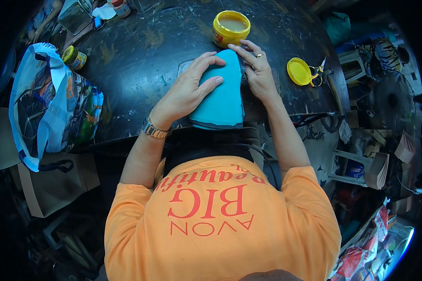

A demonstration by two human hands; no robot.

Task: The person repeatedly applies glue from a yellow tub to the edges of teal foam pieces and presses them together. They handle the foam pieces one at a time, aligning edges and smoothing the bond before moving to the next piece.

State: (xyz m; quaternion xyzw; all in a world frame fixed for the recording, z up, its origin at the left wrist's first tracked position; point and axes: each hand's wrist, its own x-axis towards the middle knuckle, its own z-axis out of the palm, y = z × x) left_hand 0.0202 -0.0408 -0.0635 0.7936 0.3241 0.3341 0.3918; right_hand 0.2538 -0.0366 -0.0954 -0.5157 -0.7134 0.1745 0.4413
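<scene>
A stack of teal sole-shaped pieces [219,96], with a dark layer along its edges, lies at the table's near edge in front of me. My left hand [192,84] grips it from the left, thumb and index finger on the teal top. At the far right side, my right hand [256,70] holds the stack's dark edge, fingertips close to its rounded end; part of the fingers is hidden. Just beyond stands an open yellow tub [231,28] with a pale, murky content.
A yellow lid [298,71] and yellow-handled scissors [317,75] lie to the right on the dark table [140,61]. On the left are a large printed bag [56,103] and a small yellow-lidded jar [74,58]. A fan [393,98] stands beyond the table's right side.
</scene>
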